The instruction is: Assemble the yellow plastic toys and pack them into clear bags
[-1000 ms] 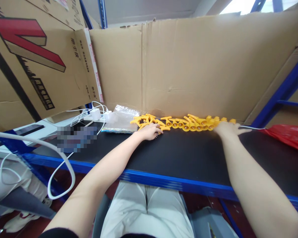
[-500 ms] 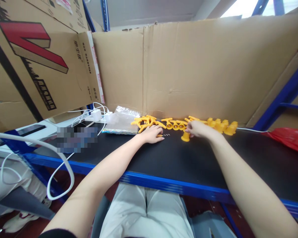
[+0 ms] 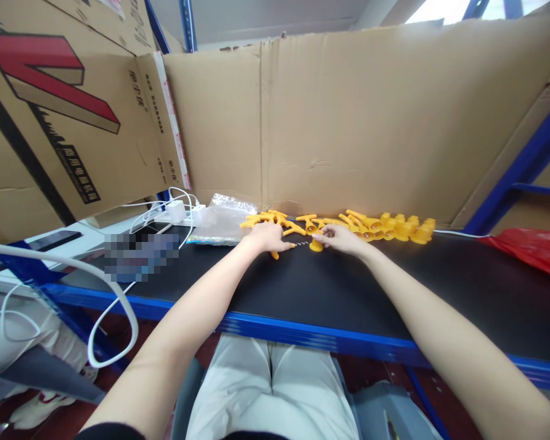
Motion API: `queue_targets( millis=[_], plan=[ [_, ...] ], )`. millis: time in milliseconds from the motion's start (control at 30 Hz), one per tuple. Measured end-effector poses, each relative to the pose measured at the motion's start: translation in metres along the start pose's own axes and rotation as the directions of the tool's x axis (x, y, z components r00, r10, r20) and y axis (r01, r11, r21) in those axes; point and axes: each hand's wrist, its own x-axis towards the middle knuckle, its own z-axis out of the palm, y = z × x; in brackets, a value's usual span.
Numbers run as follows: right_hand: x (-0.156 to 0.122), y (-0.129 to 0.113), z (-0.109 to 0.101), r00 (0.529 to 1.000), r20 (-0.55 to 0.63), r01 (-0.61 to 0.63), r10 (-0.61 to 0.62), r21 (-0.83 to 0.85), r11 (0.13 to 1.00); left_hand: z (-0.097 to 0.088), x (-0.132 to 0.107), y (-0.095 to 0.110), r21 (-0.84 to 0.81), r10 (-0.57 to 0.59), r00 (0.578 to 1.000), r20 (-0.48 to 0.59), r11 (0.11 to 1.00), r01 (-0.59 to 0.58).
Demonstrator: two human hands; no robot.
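My left hand (image 3: 268, 237) is closed around an orange-yellow corkscrew handle (image 3: 275, 255). Its thin metal spiral (image 3: 301, 244) points right. In my right hand (image 3: 341, 238) is a yellow bell-shaped cap (image 3: 316, 245), pinched by the fingers with its wide rim downward. The spiral's tip and the cap are close together; whether they touch I cannot tell. Behind my left hand lies a pile of loose yellow handles (image 3: 277, 217). Beyond my right hand, a row of yellow corkscrew pieces (image 3: 355, 221) leads to several upright yellow caps (image 3: 401, 226), some stacked.
A clear plastic bag (image 3: 222, 220) lies at the back left, by white chargers and cables (image 3: 175, 211). At the right is a red plastic bag (image 3: 527, 247). Cardboard (image 3: 371, 122) walls off the back of the black tabletop (image 3: 348, 293), which has a blue front edge.
My right hand has moved left with the bell-shaped cap, toward the metal spiral. My left hand has turned a little, and the lower end of the corkscrew handle now shows below it.
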Motion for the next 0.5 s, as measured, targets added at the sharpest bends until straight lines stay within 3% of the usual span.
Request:
queue_targets(
  millis=[67,133,233,333,500],
  plan=[
    [0.001,0.001,0.005,0.999,0.037,0.042,-0.038,-0.114,0.993,-0.001,-0.001,-0.001,0.011,-0.031,0.99,0.138,0.999,0.03],
    [0.002,0.002,0.008,0.998,0.054,0.044,-0.034,-0.211,0.976,0.0,0.0,-0.003,0.024,-0.046,0.984,0.17,0.999,0.043],
    [0.005,0.001,0.009,0.999,-0.027,0.015,-0.027,-0.364,0.931,0.007,0.004,-0.007,-0.003,-0.033,0.994,0.108,0.999,0.034],
    [0.003,-0.001,0.004,0.988,-0.107,0.039,-0.114,-0.538,0.842,0.012,0.009,-0.014,-0.041,-0.008,0.999,0.05,0.999,0.01],
    [-0.002,-0.002,-0.005,0.985,-0.071,0.07,-0.154,-0.656,0.751,0.015,0.012,-0.022,-0.099,0.007,1.0,-0.009,0.995,-0.008]
  ],
)
